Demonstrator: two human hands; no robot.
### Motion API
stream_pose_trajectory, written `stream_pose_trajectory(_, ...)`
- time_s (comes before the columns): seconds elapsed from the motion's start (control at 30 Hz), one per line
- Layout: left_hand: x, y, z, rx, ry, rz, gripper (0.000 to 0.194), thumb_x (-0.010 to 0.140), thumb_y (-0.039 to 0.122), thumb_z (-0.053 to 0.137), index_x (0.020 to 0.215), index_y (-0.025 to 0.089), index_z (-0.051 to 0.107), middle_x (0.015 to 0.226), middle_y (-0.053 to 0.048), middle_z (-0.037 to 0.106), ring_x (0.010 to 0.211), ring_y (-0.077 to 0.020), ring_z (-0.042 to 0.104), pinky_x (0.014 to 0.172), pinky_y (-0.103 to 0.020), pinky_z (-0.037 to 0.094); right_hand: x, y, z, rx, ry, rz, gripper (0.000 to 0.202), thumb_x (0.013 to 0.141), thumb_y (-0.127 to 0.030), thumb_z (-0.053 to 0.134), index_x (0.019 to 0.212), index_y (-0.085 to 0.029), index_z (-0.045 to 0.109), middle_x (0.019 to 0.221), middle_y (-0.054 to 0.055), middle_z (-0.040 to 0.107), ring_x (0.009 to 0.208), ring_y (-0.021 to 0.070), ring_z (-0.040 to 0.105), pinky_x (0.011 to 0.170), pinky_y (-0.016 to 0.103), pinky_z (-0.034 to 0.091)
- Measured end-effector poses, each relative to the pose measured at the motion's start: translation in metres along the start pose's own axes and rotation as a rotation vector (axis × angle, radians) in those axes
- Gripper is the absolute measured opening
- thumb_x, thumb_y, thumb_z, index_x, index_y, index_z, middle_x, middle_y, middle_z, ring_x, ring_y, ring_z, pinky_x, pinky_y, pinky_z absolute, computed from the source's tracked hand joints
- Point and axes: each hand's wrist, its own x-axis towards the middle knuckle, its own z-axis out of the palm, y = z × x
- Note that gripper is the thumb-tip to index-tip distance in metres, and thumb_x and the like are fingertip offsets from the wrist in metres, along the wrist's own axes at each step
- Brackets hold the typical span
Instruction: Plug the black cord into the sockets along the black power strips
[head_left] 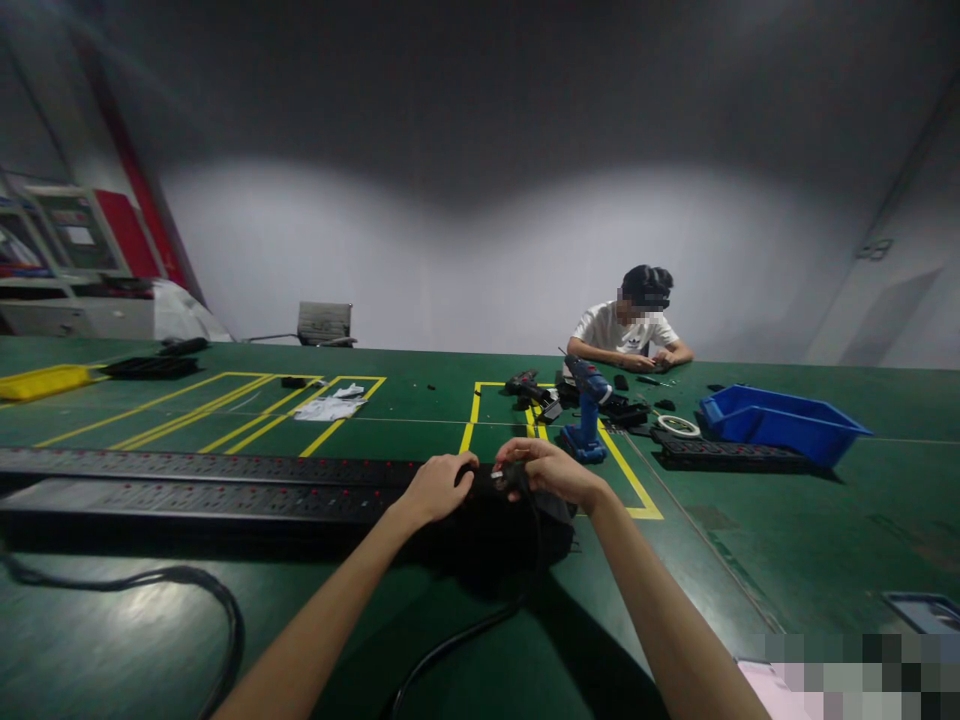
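Long black power strips (247, 505) with rows of sockets and small red marks lie side by side across the table in front of me. My left hand (439, 488) is wrapped over the right end of them, fingers curled and thumb towards me. Just right of it, my right hand (551, 470) pinches a black power plug (510, 478) whose metal pins point left. From the plug a black cable (480, 625) hangs down and curves towards the table's near edge. Dark shadow and black material hide the strip ends under my hands.
Beyond my right hand stands a blue cordless drill (589, 405). A blue bin (780, 425) sits behind another black strip (735, 452) at right. Across the table, a person (630, 330) handles something small. White papers (330, 405) and a yellow tray (45, 382) lie left.
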Motion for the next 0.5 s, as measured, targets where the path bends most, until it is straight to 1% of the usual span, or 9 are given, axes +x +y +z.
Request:
stream_pose_trajectory(0.1,0.001,-0.002,0.003,-0.007,0.012,-0.008,0.028,0.088,0.031,0.045,0.109,0.026,0.062,0.103,-0.003,0.068,0.096,-0.0196,0.062,0.091,-0.031,0.042,-0.011,-0.009,-0.009,-0.009,-0.015,0.032,0.041,0.063,-0.005,0.053,0.101,-0.018,0.059,0.103,0.008,0.062,0.091,0.0197,0.061,0.072,0.036,0.057)
stream_pose_trajectory(0.2,0.002,-0.003,0.004,-0.008,0.017,-0.009,0.028,0.088,0.031,0.046,0.110,0.026,0.062,0.102,-0.003,0.068,0.096,-0.0194,0.062,0.090,-0.031,0.042,-0.016,-0.014,-0.012,-0.015,-0.029,0.027,0.043,0.063,-0.005,0.052,0.103,-0.019,0.058,0.103,0.007,0.061,0.091,0.0197,0.061,0.074,0.038,0.057)
stream_pose_trajectory(0.5,0.001,-0.002,0.004,-0.012,0.031,0.020,0.027,0.088,0.030,0.045,0.109,0.026,0.062,0.102,-0.003,0.068,0.094,-0.0188,0.062,0.090,-0.031,0.042,-0.015,-0.013,-0.011,-0.070,-0.029,0.020,0.041,0.063,-0.007,0.050,0.102,-0.018,0.059,0.101,0.007,0.061,0.088,0.0179,0.060,0.072,0.035,0.057)
